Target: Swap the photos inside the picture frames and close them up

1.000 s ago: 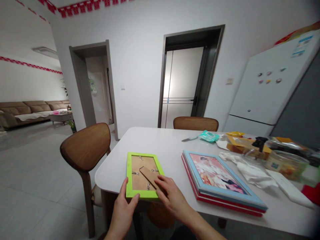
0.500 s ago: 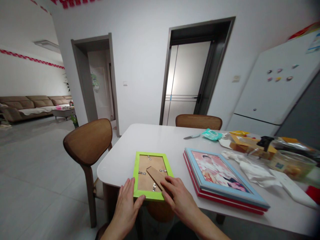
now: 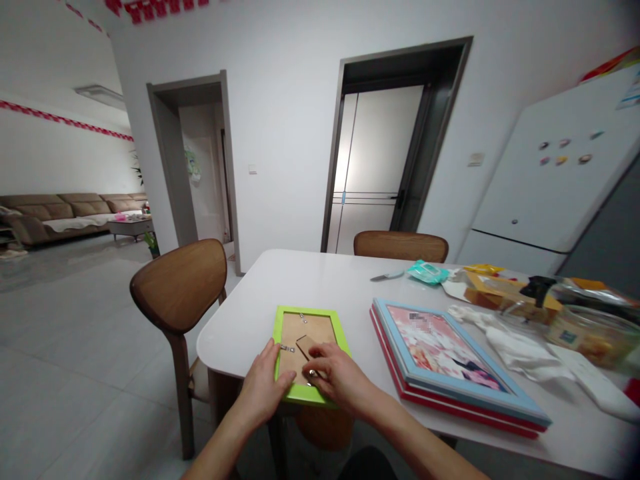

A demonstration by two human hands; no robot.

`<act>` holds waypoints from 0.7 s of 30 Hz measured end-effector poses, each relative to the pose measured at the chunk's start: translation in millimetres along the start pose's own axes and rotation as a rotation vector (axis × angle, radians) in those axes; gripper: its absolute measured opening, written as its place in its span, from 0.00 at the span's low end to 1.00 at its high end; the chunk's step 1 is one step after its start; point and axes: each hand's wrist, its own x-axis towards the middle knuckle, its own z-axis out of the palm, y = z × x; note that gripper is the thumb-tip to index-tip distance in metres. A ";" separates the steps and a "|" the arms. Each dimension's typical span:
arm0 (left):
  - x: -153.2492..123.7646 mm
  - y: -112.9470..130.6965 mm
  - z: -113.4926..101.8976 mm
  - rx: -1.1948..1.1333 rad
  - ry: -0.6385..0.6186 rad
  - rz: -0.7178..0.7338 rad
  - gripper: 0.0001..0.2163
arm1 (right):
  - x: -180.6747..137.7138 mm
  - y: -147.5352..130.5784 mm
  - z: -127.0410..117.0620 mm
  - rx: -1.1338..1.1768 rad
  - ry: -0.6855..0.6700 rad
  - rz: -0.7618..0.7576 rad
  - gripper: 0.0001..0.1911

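A picture frame (image 3: 343, 331) with a bright lime-green border lies face down on the table. Its brown backing board (image 3: 320, 323) carries a hinged stand leg and small metal clips; the right-hand clip is hidden. My left hand (image 3: 263, 383) grips the frame's lower left side, fingers along the border and thumb over the board. Bent over the lower part of the back, my right hand (image 3: 337, 377) has thumb and fingers closed at the bottom metal clip (image 3: 312, 375). That hand covers part of the stand leg (image 3: 302, 344).
Right of the green frame, a blue picture frame (image 3: 415, 373) with a photo tops a stack with red edges. Farther back lie a knife (image 3: 387, 276) and a teal packet (image 3: 427, 272). A clear tub (image 3: 590, 337) and white tissues (image 3: 520, 347) sit at right.
My right hand has shifted left from the stand leg and lower right side to the bottom clip, its fingers now curled. My left thumb has moved farther onto the backing board.
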 end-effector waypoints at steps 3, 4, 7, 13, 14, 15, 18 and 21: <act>3.2 -3.6 6.1 -0.012 0.025 0.013 0.26 | 4.8 3.5 3.8 0.042 -0.018 -0.013 0.08; 3.1 -4.3 7.2 -0.016 0.034 0.016 0.26 | 4.9 4.7 4.7 0.048 -0.010 -0.005 0.08; 1.6 -4.5 7.9 -0.011 0.034 0.018 0.26 | 2.9 7.3 7.1 0.056 0.016 0.018 0.08; -0.7 -2.0 7.3 0.000 0.032 0.007 0.26 | 0.6 9.9 11.6 0.056 0.036 0.003 0.07; -1.1 -2.1 7.7 0.002 0.030 0.003 0.26 | 0.8 9.9 12.3 0.058 0.027 -0.004 0.07; -1.4 -2.3 8.1 0.006 0.026 -0.002 0.26 | 1.0 9.7 12.9 0.060 0.021 -0.004 0.06; -2.1 -2.9 9.0 0.042 0.007 -0.008 0.26 | 2.2 8.4 14.6 0.061 0.035 0.031 0.05; -3.1 -2.7 9.2 0.077 -0.007 -0.005 0.27 | 3.0 6.7 14.4 0.075 0.036 0.048 0.05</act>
